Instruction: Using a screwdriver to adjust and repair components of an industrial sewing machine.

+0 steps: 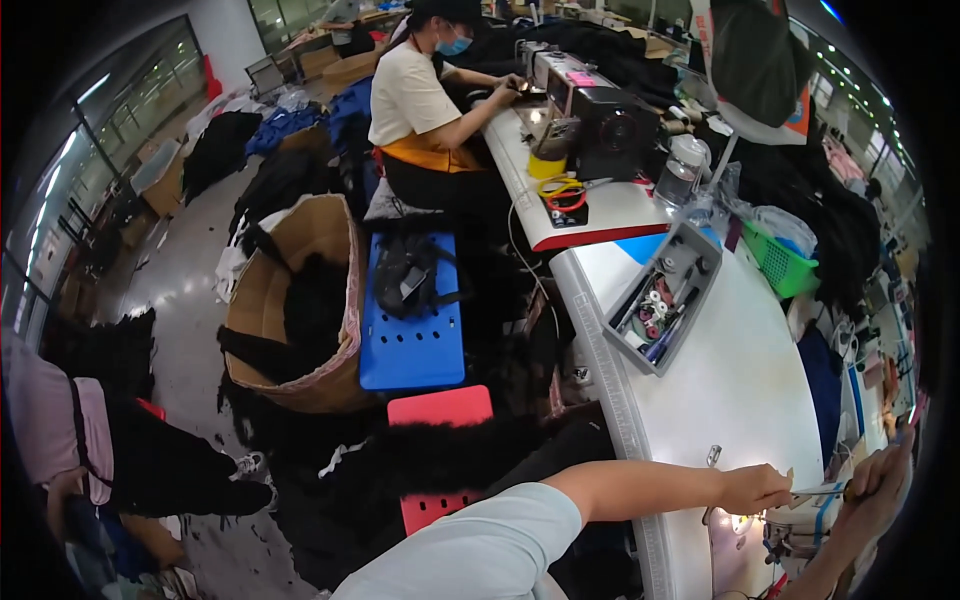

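Note:
Over the lit end of a white sewing machine (800, 518), my two hands meet at the right. My left hand (755, 488) is closed in a fist at the end of a thin metal shaft. This shaft looks like that of a screwdriver (822, 491), with a dark and yellowish end at my right hand (872, 492). The fingers of my right hand are closed round that end and partly blurred near the picture's rim. What the left fingers cover is hidden. A small lamp shines on the machine's needle area below my left hand.
On the white table (740, 390) stands a grey tray (690, 300) of bobbins and small tools. Behind it are a green basket (780, 262) and a co-worker (420, 100) at another machine. Left are a blue stool (415, 350), a red stool (440, 405) and a cardboard box (350, 300) of black fabric.

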`<state>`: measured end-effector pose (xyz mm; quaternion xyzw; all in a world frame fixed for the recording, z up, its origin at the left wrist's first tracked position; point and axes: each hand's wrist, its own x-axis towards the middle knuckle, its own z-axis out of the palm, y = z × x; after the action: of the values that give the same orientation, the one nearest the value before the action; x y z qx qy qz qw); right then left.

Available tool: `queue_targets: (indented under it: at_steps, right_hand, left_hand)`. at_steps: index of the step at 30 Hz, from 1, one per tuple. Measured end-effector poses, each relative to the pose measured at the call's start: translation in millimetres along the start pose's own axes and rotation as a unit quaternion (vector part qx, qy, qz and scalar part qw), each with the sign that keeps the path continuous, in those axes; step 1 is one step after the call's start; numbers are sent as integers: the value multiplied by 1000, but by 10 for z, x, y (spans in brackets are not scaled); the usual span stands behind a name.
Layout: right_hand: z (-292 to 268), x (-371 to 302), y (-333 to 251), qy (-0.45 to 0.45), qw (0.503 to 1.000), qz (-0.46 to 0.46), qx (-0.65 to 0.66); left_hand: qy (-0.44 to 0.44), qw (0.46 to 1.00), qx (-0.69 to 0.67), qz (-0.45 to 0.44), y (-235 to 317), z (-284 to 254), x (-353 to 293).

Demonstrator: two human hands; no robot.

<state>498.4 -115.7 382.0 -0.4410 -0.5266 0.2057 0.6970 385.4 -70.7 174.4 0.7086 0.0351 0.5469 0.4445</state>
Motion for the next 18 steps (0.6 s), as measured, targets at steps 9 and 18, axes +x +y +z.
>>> queue_targets:
  at_steps: [9, 18]
  right_hand:
    - [75, 16, 27, 10, 1000, -28, -11]
    - [614, -215, -99, 14, 996, -35, -80]
  left_hand:
    - [-14, 1000, 24, 2, -45, -75, 74]
    - [-19, 998, 44, -48, 37, -140, -166]
